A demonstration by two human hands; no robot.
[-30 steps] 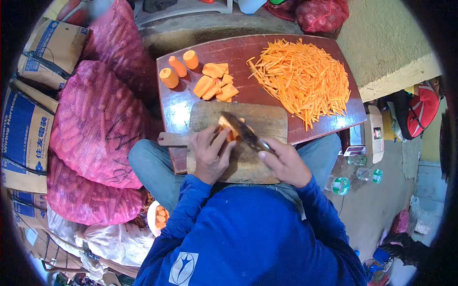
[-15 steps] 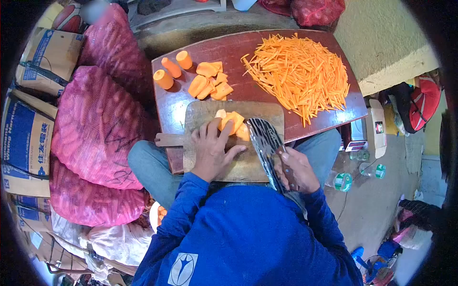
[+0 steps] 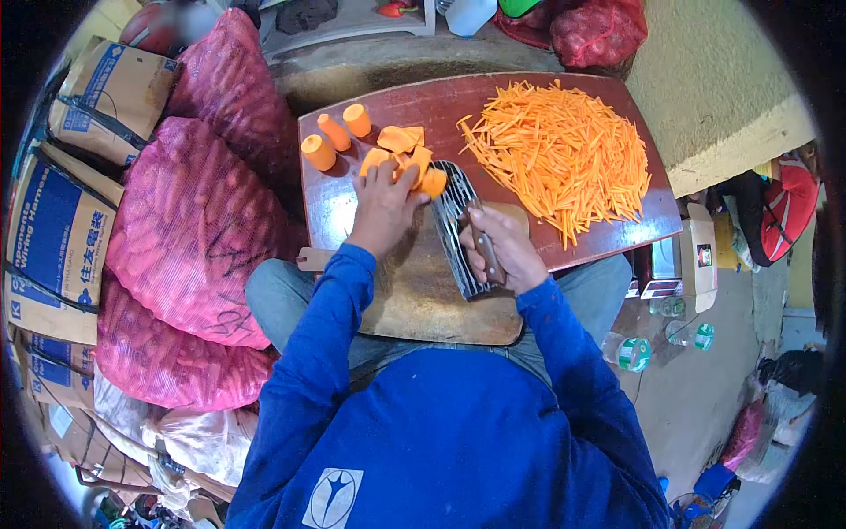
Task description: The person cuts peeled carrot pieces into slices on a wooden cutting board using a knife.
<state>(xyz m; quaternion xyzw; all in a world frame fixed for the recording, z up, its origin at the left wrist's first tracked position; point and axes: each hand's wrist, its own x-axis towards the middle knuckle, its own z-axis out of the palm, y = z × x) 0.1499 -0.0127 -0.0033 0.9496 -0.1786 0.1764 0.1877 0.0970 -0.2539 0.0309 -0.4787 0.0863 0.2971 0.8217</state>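
My left hand (image 3: 384, 212) is at the far left edge of the wooden cutting board (image 3: 423, 304), its fingers curled over cut carrot pieces (image 3: 432, 182). My right hand (image 3: 513, 249) grips the wooden handle of a cleaver (image 3: 452, 203). Its broad, dark-and-shiny blade lies close to the right side of those pieces. More carrot chunks (image 3: 401, 138) lie just beyond my left fingers, partly hidden by them. Three thick carrot sections (image 3: 318, 152) stand at the table's far left. A large heap of carrot strips (image 3: 564, 159) covers the right part of the table.
The dark red table (image 3: 423, 101) reaches to my knees. Pink mesh sacks of carrots (image 3: 189, 238) are stacked at left, beside cardboard boxes (image 3: 53, 238). At right, plastic bottles (image 3: 633, 353) lie on the floor near a concrete ledge (image 3: 731, 106).
Both hands and the cleaver have moved forward, away from my body. The carrot pieces from the board have shifted forward to the other chunks, and most of the board is now uncovered.
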